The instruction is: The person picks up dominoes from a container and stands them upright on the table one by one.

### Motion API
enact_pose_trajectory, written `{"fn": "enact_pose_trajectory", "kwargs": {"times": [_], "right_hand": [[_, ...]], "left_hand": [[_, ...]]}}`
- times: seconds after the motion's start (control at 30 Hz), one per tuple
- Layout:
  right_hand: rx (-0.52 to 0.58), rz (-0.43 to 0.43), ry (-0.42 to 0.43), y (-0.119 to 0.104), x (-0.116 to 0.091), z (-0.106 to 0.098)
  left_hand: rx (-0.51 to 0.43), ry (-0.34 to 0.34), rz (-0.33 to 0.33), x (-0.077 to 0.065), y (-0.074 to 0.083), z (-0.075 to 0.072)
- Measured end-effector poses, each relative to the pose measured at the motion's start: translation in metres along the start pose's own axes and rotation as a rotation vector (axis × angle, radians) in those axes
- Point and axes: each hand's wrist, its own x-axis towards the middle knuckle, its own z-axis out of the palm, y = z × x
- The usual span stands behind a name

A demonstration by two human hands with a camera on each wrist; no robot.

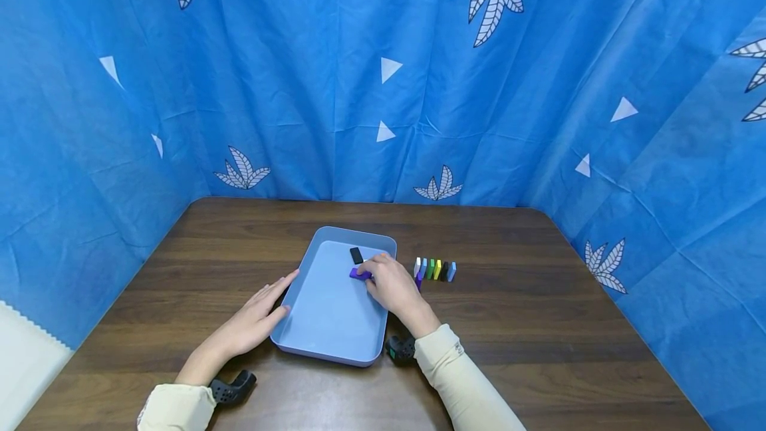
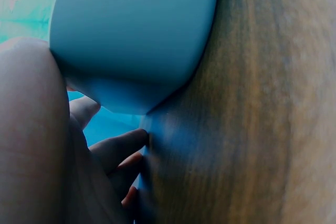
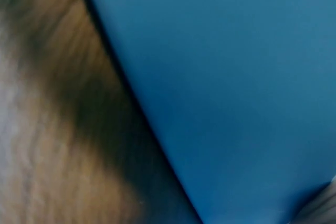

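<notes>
Right of the tabletop's [image 1: 509, 364] middle, a row of small upright rectangular blocks [image 1: 438, 270] in white, blues, green, yellow and black stands outside the shallow light-blue rectangular tray [image 1: 329, 324]; these are probably what is left. Inside, a flat black rectangular block [image 1: 356, 255] lies placed. The right hand [image 1: 391, 285] pinches a purple rectangular block [image 1: 357, 275] there; the left hand [image 1: 251, 321], fingers extended, rests at the rim toward the tabletop's left edge. Work seems partway; any pieces under the right hand are hidden.

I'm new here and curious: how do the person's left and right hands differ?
The left hand has extended fingers, while the right hand has curled fingers. The left hand touches the edge of the blue tray; the right hand reaches inside it, gripping a purple block. Both are bare, with cream sleeves.
</notes>
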Motion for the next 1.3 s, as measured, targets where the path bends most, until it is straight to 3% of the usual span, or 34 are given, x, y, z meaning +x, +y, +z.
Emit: {"fn": "enact_pose_trajectory", "kwargs": {"times": [0.33,0.63,1.3], "right_hand": [[0.038,0.005,0.009,0.0008,-0.0005,-0.002],[0.165,0.067,-0.009,0.0042,-0.0013,-0.0027],[0.293,-0.032,0.005,0.0055,-0.0009,-0.0099]], "left_hand": [[-0.007,-0.002,-0.004,-0.0001,-0.0002,-0.0004],[-0.007,-0.002,0.01,-0.0004,0.0002,-0.0011],[-0.011,-0.003,0.024,-0.0009,0.0012,-0.0019]]}}
